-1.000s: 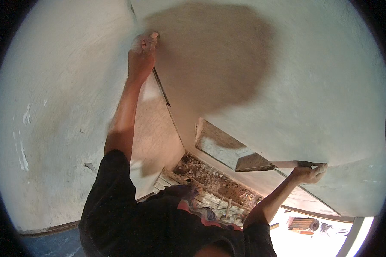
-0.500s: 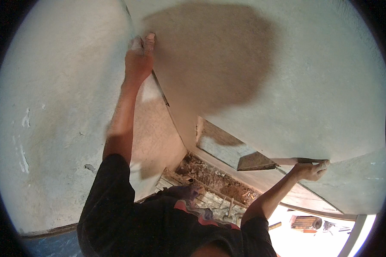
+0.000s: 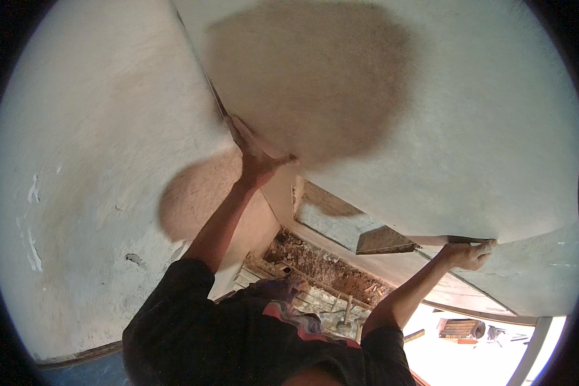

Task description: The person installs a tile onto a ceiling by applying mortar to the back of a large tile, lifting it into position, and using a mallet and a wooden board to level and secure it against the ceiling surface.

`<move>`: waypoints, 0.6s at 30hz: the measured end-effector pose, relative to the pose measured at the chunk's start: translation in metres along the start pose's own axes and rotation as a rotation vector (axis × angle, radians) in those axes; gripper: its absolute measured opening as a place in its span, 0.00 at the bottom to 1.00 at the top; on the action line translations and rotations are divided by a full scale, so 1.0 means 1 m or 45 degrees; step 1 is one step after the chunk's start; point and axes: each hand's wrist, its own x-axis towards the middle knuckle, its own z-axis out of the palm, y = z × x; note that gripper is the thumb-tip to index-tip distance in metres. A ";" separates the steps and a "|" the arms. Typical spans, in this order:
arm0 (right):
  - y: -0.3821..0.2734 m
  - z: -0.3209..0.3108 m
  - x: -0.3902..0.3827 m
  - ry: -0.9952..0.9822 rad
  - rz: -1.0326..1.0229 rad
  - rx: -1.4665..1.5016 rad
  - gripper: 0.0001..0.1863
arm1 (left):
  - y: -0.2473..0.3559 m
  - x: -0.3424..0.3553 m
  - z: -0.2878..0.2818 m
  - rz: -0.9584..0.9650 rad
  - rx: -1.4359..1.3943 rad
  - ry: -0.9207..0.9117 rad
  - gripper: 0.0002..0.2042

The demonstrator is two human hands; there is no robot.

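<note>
"How's the left hand [image 3: 257, 166]?"
"Open, thumb and fingers spread, at the left edge of the panel [image 3: 469, 154]. A dark slit [image 3: 216, 96] runs up from its fingertips, with the wall [image 3: 96, 167] to its left."
"And the right hand [image 3: 466, 256]?"
"Fingers curled, at the panel's lower edge; whether they grip it, I can't tell."
"The panel?"
"Between the two hands and above them."

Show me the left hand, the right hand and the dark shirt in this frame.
Left hand [image 3: 258, 163]: head view, between thumb and wrist.
Right hand [image 3: 464, 256]: head view, middle of the hand.
Dark shirt [image 3: 222, 338]: head view, plain cloth left of the print.
</note>
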 end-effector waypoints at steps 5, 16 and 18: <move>-0.004 0.001 -0.002 0.007 0.025 -0.060 0.33 | -0.018 -0.006 0.020 0.040 0.022 -0.021 0.90; -0.014 0.010 -0.010 0.031 0.080 0.064 0.33 | -0.014 0.002 0.012 0.199 0.094 0.098 0.88; -0.014 0.011 -0.010 0.033 0.033 0.080 0.33 | -0.015 0.002 0.012 0.258 0.071 0.131 0.87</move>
